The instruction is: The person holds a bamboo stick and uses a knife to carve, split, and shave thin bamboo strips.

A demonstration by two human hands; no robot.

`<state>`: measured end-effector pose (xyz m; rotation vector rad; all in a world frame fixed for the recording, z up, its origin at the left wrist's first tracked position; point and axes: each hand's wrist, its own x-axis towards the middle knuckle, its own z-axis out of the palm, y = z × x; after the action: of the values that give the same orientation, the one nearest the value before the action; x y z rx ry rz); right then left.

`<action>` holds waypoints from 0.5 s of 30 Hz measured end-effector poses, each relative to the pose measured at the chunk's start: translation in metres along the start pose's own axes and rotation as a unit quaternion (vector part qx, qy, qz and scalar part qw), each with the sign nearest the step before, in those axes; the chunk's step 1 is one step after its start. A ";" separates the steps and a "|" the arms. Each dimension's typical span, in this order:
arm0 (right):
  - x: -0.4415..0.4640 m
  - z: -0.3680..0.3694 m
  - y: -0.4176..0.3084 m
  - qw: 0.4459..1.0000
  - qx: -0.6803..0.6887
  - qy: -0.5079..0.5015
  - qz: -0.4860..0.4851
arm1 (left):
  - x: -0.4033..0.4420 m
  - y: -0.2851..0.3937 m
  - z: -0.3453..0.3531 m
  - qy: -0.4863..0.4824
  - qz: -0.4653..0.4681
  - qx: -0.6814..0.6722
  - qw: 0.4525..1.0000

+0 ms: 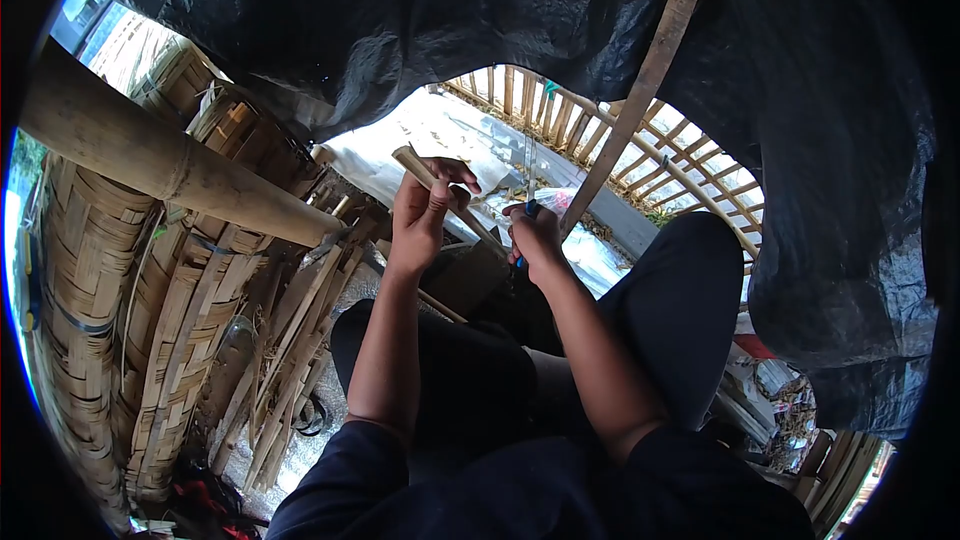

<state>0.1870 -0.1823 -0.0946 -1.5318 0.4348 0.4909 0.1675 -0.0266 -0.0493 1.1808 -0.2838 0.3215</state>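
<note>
My left hand (425, 205) is closed around a pale bamboo strip (412, 162), with the thumb lying along it. The strip slants from upper left down toward my right hand (535, 237). My right hand is wrapped round a tool with a blue handle (531, 208); its working end cannot be made out, so I cannot tell its kind. The strip's lower end lies close to my right fist, and whether they touch is unclear. Both hands are held above my bent, dark-clothed legs (670, 290).
A thick bamboo pole (180, 165) crosses the left side, above woven bamboo rolls (95, 260) and a bundle of split strips (285, 365). Black plastic sheeting (830, 190) hangs ahead and right. A long wooden slat (640, 90) leans near my right hand, before a bamboo lattice fence (690, 165).
</note>
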 end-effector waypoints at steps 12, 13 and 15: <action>0.001 0.000 0.004 1.000 -0.014 0.002 -0.011 | -0.004 -0.007 -0.009 -0.060 -0.035 0.013 0.997; 0.002 -0.001 0.005 1.000 -0.011 -0.004 -0.012 | -0.004 -0.006 -0.010 -0.060 -0.035 0.013 0.997; 0.003 -0.001 0.005 1.000 -0.008 -0.011 -0.012 | -0.005 -0.003 -0.012 -0.063 -0.037 0.061 0.995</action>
<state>0.1864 -0.1837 -0.1007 -1.5441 0.3963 0.4930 0.1649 -0.0170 -0.0574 1.3309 -0.3332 0.2006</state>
